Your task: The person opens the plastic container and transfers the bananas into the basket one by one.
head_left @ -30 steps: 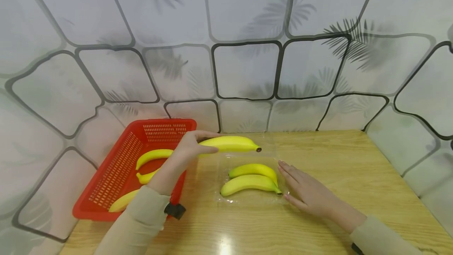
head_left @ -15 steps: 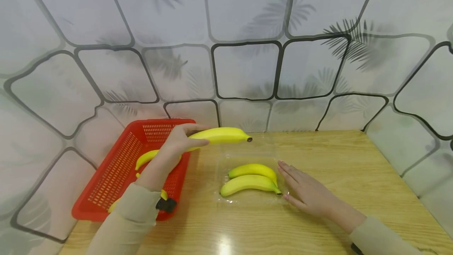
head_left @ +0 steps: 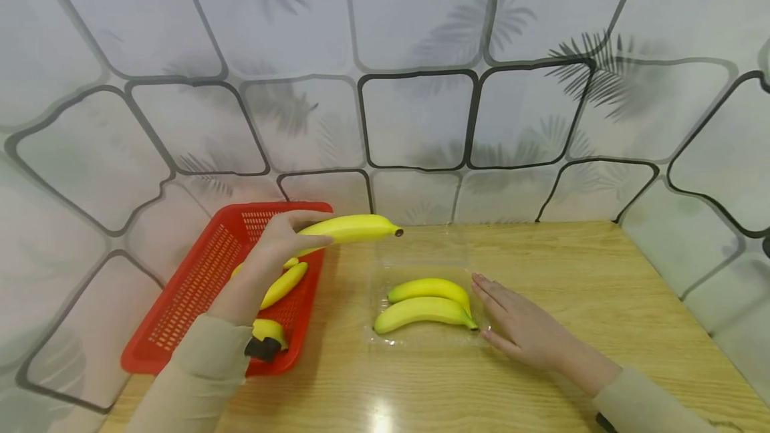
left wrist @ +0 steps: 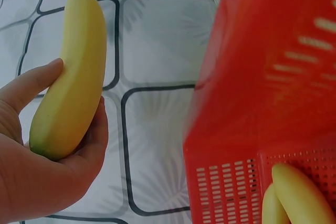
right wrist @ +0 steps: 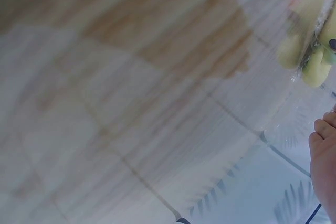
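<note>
My left hand [head_left: 283, 238] grips a yellow banana [head_left: 355, 228] above the right edge of the red basket [head_left: 312, 316]. In the left wrist view the thumb and fingers wrap the greenish lower end of the banana [left wrist: 79, 66], its stem pointing up. Several more bananas [head_left: 285, 284] lie in the basket, partly hidden by the forearm. A clear plastic box [head_left: 385, 272] stands in the middle of the table with two bananas [head_left: 426, 311] side by side in it. At the box's right side, my right hand [head_left: 522, 326] rests with straight fingers touching it.
The wooden table [head_left: 577, 266] extends to the right and in front of the box. A wall covering [head_left: 421, 119] with dark outlines and leaf prints rises behind. The box's clear lid [head_left: 421, 240] appears to lie back toward the wall.
My left hand has moved left with the banana, from behind the plastic box to over the basket's edge, rising slightly. The right hand and the two boxed bananas have stayed put.
</note>
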`<state>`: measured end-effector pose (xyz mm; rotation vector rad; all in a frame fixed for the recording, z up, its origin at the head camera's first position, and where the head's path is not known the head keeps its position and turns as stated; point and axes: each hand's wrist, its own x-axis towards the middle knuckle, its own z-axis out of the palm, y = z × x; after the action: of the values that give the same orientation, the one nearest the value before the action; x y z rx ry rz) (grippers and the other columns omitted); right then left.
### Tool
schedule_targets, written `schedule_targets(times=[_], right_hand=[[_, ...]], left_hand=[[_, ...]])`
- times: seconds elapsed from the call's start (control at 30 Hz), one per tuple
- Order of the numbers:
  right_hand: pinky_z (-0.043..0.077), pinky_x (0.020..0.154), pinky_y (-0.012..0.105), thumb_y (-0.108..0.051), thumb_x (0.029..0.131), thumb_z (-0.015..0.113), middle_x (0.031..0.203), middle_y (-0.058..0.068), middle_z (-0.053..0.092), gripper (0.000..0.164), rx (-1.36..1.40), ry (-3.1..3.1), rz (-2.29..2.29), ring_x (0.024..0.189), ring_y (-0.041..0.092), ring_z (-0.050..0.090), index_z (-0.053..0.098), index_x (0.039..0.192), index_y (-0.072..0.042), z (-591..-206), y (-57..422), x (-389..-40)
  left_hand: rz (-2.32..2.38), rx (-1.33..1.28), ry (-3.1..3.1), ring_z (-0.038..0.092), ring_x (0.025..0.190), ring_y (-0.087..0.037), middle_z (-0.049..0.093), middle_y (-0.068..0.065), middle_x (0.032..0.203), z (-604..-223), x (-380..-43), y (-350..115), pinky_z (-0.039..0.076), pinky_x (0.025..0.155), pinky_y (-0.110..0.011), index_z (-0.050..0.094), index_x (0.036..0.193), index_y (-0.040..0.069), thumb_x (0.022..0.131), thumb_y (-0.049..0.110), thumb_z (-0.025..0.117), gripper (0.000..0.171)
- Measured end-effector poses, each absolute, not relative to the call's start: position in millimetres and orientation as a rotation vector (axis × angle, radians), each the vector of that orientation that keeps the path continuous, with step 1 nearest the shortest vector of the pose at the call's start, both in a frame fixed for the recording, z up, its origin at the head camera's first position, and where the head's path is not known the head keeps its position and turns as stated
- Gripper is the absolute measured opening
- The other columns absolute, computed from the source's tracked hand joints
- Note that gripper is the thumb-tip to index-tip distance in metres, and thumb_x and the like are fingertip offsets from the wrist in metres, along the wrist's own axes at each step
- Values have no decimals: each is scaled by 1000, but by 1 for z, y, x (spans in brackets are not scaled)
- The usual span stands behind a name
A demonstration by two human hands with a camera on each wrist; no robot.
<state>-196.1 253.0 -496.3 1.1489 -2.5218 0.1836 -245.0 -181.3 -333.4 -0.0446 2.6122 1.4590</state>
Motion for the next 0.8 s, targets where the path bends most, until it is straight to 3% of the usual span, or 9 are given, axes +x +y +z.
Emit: schedule_targets(times=[0.1, 0.3, 0.8], right_hand=[[-3, 131, 15, -30, 101, 71, 167, 25, 40, 81, 1146, -2528, 182, 149, 38, 47, 32, 165, 1, -496, 253, -196], [-3, 131, 14, -29, 100, 71, 167, 25, 40, 81, 1143, -2528, 183, 149, 38, 48, 32, 165, 1, -496, 252, -196], [-2, 132, 15, -30, 101, 70, 166, 26, 41, 81, 1153, -2511, 190, 148, 39, 48, 32, 164, 1, -497, 253, -196]], left_hand=[[1464, -79, 2600, 53, 128, -30, 59, -8, 153, -334, -245, -191, 52, 102, -37, 65, 147, 19, 97, 28, 79, 53], [1440, -154, 2587, 46, 137, -31, 54, -7, 159, -339, -251, -208, 48, 115, -46, 62, 150, 21, 97, 31, 77, 55], [1504, -288, 2562, 41, 144, -36, 45, -12, 167, -352, -263, -249, 42, 121, -52, 54, 157, 17, 100, 31, 74, 62]])
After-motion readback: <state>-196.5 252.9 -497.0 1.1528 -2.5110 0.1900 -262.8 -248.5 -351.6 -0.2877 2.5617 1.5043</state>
